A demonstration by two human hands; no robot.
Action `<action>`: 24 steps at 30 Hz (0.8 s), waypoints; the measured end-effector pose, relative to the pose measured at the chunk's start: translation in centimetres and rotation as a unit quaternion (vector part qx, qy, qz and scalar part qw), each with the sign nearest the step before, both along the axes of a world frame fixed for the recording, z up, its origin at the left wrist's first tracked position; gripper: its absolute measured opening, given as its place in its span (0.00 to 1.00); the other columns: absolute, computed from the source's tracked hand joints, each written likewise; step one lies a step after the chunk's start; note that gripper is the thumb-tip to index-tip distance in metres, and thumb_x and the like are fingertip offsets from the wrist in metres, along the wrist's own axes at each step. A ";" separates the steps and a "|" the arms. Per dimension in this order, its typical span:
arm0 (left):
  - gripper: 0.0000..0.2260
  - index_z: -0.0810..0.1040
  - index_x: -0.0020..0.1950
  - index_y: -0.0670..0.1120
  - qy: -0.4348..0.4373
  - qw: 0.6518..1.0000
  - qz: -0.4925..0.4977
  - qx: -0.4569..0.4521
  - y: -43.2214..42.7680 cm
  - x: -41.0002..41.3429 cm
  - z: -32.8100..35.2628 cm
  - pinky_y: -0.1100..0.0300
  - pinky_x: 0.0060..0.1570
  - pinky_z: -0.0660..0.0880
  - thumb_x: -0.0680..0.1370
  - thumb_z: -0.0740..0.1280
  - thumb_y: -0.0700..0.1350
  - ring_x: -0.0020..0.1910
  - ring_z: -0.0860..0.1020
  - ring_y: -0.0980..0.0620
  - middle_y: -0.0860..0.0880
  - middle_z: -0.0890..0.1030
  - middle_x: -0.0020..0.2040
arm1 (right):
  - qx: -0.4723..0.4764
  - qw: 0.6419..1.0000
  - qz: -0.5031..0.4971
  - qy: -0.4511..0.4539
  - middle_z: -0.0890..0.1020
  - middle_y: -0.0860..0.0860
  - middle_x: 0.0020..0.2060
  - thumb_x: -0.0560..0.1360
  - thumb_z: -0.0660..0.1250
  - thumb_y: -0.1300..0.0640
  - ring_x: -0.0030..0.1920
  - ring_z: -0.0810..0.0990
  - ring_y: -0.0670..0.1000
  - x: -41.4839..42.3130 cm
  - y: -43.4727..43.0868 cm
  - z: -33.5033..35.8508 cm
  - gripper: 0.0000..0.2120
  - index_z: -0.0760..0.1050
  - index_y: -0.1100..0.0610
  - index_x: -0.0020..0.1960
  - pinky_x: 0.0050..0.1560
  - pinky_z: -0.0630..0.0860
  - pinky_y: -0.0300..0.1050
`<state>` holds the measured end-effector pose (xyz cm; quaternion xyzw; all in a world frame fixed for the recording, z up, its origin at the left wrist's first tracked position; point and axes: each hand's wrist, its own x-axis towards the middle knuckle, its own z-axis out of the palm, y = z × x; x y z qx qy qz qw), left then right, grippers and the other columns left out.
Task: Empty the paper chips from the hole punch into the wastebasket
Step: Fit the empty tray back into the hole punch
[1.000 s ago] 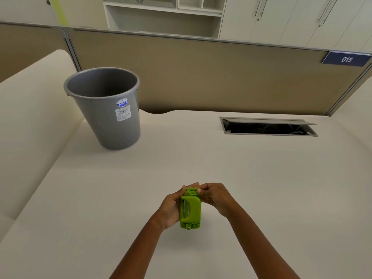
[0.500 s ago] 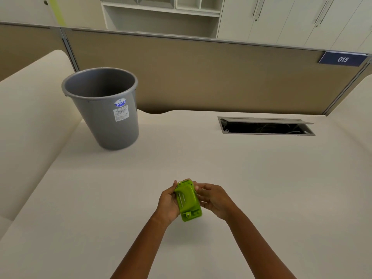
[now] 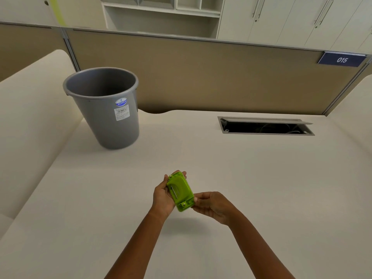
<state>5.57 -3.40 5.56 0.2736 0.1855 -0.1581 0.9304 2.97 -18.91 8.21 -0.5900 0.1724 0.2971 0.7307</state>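
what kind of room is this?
Most likely an office cubicle: a tan partition panel carries a numbered plate reading 015, the pale desk has a cable hatch, and white storage cabinets stand behind.

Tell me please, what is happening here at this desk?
A person holds a small green hole punch above the desk, underside up. The left hand grips its side, and the right hand pinches its near end. The grey wastebasket stands upright further back on the left, apart from the hands. No paper chips are visible yet.
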 end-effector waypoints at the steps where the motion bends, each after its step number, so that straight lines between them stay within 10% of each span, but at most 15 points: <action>1: 0.19 0.76 0.51 0.39 -0.001 1.000 0.000 0.005 -0.1 0.0 0.0 0.51 0.52 0.71 0.82 0.50 0.48 0.50 0.77 0.46 0.44 0.86 0.38 | -0.015 1.000 -0.006 -0.004 0.82 0.56 0.38 0.74 0.62 0.70 0.38 0.82 0.50 0.0 0.2 0.0 0.09 0.76 0.71 0.54 0.39 0.81 0.35; 12: 0.18 0.76 0.50 0.40 0.010 1.000 -0.005 0.020 -0.7 0.1 0.3 0.52 0.48 0.73 0.82 0.50 0.49 0.47 0.79 0.47 0.42 0.81 0.49 | -0.098 0.994 -0.036 -0.028 0.79 0.57 0.35 0.74 0.62 0.72 0.36 0.79 0.52 -0.2 0.8 0.5 0.12 0.74 0.75 0.57 0.32 0.80 0.33; 18: 0.19 0.77 0.50 0.39 0.014 0.997 -0.061 0.046 -0.7 0.2 0.7 0.50 0.47 0.74 0.82 0.51 0.50 0.47 0.79 0.45 0.44 0.86 0.37 | -0.030 0.998 0.037 -0.041 0.81 0.53 0.49 0.78 0.56 0.45 0.49 0.81 0.53 0.1 0.3 1.8 0.16 0.72 0.51 0.60 0.48 0.78 0.43; 24: 0.17 0.77 0.47 0.41 0.014 0.989 -0.110 0.094 -1.3 0.0 1.0 0.52 0.43 0.76 0.81 0.54 0.50 0.39 0.82 0.47 0.44 0.85 0.37 | -0.066 0.996 -0.010 -0.063 0.80 0.54 0.42 0.75 0.65 0.56 0.37 0.80 0.52 -0.1 1.2 1.2 0.06 0.73 0.56 0.50 0.39 0.78 0.42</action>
